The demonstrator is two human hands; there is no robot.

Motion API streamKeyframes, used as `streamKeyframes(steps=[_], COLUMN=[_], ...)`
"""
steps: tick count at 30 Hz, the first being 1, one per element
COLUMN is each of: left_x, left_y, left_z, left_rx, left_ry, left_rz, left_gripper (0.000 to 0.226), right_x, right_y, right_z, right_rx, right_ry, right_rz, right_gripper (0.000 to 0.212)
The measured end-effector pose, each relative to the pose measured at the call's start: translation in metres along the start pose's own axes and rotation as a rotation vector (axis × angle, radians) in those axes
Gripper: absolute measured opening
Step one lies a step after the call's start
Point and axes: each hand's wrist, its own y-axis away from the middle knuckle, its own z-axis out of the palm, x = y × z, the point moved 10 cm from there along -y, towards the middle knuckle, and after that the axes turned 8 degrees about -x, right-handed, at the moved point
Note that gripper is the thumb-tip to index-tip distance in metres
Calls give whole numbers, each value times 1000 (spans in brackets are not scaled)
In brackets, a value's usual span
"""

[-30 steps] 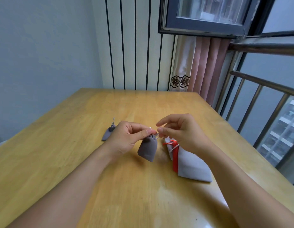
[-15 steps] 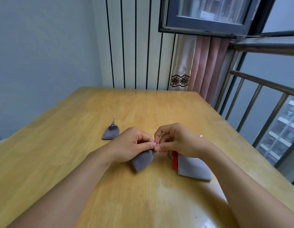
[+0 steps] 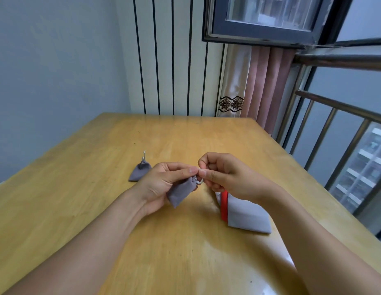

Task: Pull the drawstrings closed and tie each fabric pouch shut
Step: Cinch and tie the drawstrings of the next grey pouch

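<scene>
A small grey pouch (image 3: 181, 191) hangs just above the wooden table (image 3: 78, 188), its gathered neck pinched by my left hand (image 3: 164, 182). My right hand (image 3: 223, 177) pinches the pale drawstring (image 3: 199, 181) at that neck, fingertips of both hands touching. A second small grey pouch (image 3: 140, 170) lies on the table to the left, its neck cinched with a cord end sticking up. A larger grey pouch with a red band (image 3: 245, 216) lies under my right wrist; its mouth is hidden by the hand.
A metal railing (image 3: 334, 133) runs along the table's right side. A striped wall panel and pink curtain (image 3: 264, 86) stand behind the far edge, under a dark window frame.
Both hands have lifted the small pouch from the tabletop, where it lay half a second ago. The pouch now hangs tilted, and a loop of drawstring shows between the fingertips.
</scene>
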Motion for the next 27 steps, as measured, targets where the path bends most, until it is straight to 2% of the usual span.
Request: streamKeyframes(steps=[2,7,12,16,19,21,24,27], left_x=[0,2,7,17,28,28,22,22], left_y=[1,1,1,3,7,6,3,3], left_z=[1,0,-11,-21,-20,-12,3,8], left_rx=[15,15,90,189,254,218,79,-4], left_ry=[44,41,90,-63,-284,-395,-431,-376], left_rz=[2,12,57,129,207,212,178,177], left_gripper=[12,11,13,29,25,24,30,34], right_x=[-2,-6,-3,-18,-40,-49,-45,-28], right_y=[1,2,9,13,12,11,13,15], right_z=[-2,-3,-29,-31,-16,-8,-15,-32], right_rx=[13,26,197,233,281,323,386,416], right_ry=[-8,-22,-52,325,542,641,575,285], right_rz=[-4,-13,14,-6,-139,-220,-218,-143], right_gripper=[12,9,21,13,11,10,12,10])
